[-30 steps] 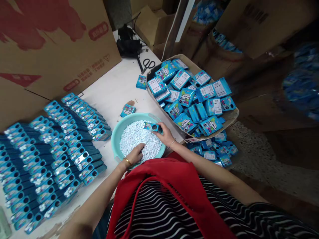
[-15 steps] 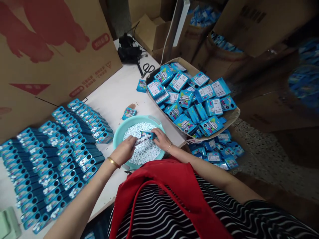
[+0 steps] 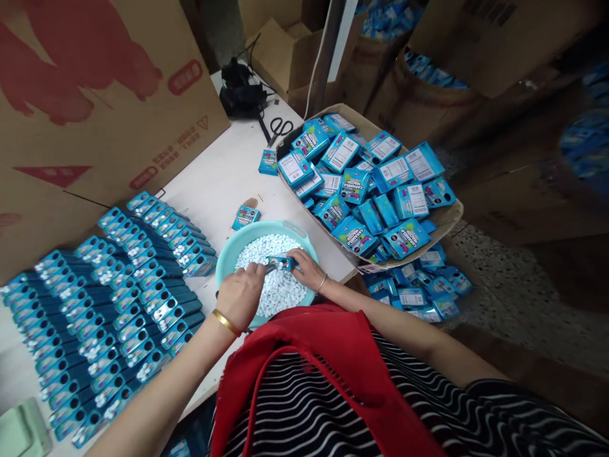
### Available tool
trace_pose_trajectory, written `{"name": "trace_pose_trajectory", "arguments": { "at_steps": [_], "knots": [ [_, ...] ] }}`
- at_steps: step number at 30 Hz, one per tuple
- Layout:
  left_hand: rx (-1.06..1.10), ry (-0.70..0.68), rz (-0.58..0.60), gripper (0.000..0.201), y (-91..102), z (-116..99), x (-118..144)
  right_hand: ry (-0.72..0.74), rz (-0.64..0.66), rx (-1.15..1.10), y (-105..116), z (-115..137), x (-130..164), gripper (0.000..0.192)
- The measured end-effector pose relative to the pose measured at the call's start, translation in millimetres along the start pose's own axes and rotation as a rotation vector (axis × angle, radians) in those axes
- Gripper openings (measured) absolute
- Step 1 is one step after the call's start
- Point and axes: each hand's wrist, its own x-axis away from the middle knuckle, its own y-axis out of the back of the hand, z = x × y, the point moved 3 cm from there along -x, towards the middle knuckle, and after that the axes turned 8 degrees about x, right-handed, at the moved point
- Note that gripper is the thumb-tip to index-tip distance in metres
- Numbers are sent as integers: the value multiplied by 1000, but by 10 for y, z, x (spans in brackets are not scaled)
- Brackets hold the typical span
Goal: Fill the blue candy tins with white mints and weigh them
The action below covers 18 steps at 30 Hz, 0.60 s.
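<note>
Both hands grip one small blue box [image 3: 280,262]: left hand [image 3: 242,293] pinching beside right hand [image 3: 307,270], above the candy basin [image 3: 228,257]; tilting risks spilling candies.

A white table [image 3: 223,178] carries the work. Left of it leans a large brown carton wall [image 3: 95,101]; right of it, speckled floor [image 3: 499,285] and stacked cartons [image 3: 485,44].

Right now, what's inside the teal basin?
The teal basin holds a heap of small white tablets. Above it, the left hand and right hand hold a small blue box. The basin's bottom and the tablets under the hands are covered.
</note>
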Motion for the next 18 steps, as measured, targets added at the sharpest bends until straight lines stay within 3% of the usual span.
{"name": "trace_pose_trajectory", "arguments": {
  "at_steps": [3, 7, 9, 11, 13, 15, 17, 18],
  "knots": [
    [194, -39, -110, 12, -169, 241, -30, -14, 2, -64, 2, 24, -14, 39],
    [562, -179, -386, 38, -558, 430, -166, 20, 44, -116, -61, 141, -50, 43],
    [659, -242, -439, 47, -729, 468, -230, 37, 72, -130, -100, 229, -94, 42],
    [713, -270, -420, 39, -814, 515, -254, 63, 118, -156, -128, 326, -197, 40],
    [744, -247, -429, 32, -787, 622, -207, 102, 149, -181, -139, 400, -393, 44],
    [746, -160, -527, 33, -678, 808, -83, 100, 119, -177, -142, 398, -704, 56],
    [715, -19, -657, 32, -558, 1045, 97, -4, 21, -123, -160, 276, -1105, 64],
    [692, 66, -711, 31, -515, 1170, 196, -96, -24, -82, -185, 172, -1317, 59]
  ]
}}
